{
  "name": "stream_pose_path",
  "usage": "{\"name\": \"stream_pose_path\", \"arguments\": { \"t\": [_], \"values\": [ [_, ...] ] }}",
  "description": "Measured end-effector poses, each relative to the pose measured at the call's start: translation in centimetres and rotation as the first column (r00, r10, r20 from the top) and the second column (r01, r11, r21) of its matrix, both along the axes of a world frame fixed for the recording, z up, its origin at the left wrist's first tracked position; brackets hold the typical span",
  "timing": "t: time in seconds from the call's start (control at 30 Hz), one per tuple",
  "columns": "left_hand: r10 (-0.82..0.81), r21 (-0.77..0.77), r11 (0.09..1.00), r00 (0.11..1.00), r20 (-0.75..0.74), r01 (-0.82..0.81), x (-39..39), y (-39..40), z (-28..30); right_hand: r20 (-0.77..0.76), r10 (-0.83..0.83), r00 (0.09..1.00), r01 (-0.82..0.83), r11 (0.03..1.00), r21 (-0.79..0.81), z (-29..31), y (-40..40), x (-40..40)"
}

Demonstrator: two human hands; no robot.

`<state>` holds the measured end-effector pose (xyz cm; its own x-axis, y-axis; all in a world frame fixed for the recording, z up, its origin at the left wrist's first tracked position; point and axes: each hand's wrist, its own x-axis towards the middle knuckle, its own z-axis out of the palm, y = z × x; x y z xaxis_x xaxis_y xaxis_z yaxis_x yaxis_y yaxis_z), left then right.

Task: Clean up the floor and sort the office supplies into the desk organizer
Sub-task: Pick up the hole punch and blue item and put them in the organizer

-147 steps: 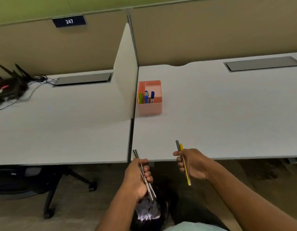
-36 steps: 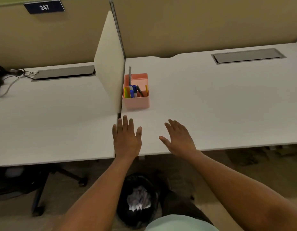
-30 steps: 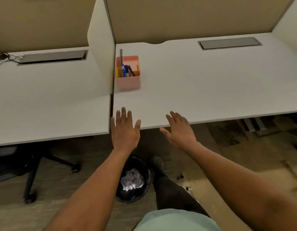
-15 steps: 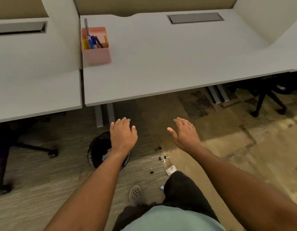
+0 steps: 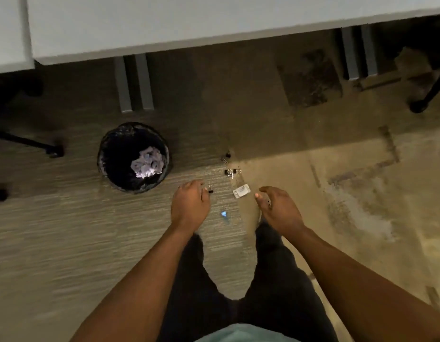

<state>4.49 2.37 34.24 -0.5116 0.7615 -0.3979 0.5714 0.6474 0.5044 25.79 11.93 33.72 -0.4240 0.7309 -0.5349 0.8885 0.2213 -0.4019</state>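
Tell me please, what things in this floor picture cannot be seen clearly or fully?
- Binder clips, head view: too small and blurred to count.
- Small blue item: blurred, kind unclear.
- White item: label unreadable.
- Left hand: the back of the hand hides its fingertips, so contact with the nearest clip is unclear.
- Desk: top cut by the frame edge; organizer out of view.

desk (image 5: pixel 214 23) cropped, blue scrap (image 5: pixel 223 214) unidentifiable

Bin (image 5: pixel 107 154) left of the binder clips (image 5: pixel 230 172) — both on floor (image 5: pixel 65 230) before the desk (image 5: pixel 164 23).
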Motion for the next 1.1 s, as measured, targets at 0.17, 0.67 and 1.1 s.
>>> {"name": "stream_pose_path", "arguments": {
  "t": [0.17, 0.67, 1.1],
  "values": [
    [0.172, -0.17, 0.974, 0.979, 0.111, -0.152, 7.4, -0.3, -5.7, -0.016, -0.031, 0.999, 0.028, 0.986, -0.164, -7.0, 0.8, 5.5],
    [0.15, -0.452, 0.891, 0.961, 0.23, -0.031, 10.7, -4.3, -36.4, 0.138, -0.082, 0.987, 0.131, 0.907, -0.4, -35.6, -5.1, 5.6],
    [0.159, -0.637, 0.771, 0.97, 0.181, -0.008, 12.4, -4.3, -56.2, 0.304, -0.742, 0.597, 0.772, 0.428, -0.471, -57.2, -1.8, 3.2]
  ]
}}
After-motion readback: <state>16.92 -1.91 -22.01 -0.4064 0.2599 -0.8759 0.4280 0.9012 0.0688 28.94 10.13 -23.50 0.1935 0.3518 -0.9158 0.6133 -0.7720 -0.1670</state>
